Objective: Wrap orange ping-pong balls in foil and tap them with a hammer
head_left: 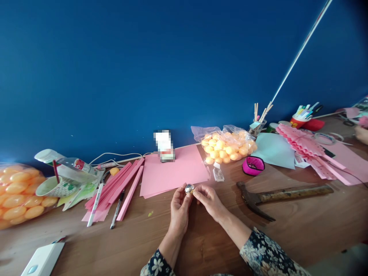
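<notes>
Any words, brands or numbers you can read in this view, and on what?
No text reads clearly.
Bottle label: too blurred.
Red pen cup: yellow marking, too small.
White sachet: marks too small.
White marker: marks too small.

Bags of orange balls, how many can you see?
2: one bag at the far left, cut off by the picture's edge; another bag beyond the right hand. Others might be hidden.

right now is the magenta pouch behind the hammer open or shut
Open: the magenta pouch gapes at the top, its dark inside showing.
</notes>
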A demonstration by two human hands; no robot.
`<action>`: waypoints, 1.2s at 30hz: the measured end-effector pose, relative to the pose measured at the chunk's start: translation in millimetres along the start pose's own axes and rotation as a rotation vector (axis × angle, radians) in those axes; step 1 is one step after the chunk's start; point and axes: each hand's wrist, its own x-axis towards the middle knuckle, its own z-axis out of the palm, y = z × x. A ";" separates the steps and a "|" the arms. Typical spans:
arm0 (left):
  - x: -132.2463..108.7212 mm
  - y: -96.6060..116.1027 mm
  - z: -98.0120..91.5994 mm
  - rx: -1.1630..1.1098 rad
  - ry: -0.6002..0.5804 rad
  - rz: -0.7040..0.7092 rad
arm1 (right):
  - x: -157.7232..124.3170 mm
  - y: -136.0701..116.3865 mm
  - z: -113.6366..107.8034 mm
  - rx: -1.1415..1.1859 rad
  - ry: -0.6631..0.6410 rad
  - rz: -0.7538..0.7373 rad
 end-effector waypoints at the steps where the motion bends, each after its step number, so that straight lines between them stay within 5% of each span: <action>1: 0.0 0.0 0.0 -0.003 -0.001 -0.004 | 0.0 -0.1 0.2 0.004 0.002 0.001; 36: -2.3 0.5 -0.9 0.279 -0.017 0.179 | -0.7 5.0 2.0 0.088 0.037 0.044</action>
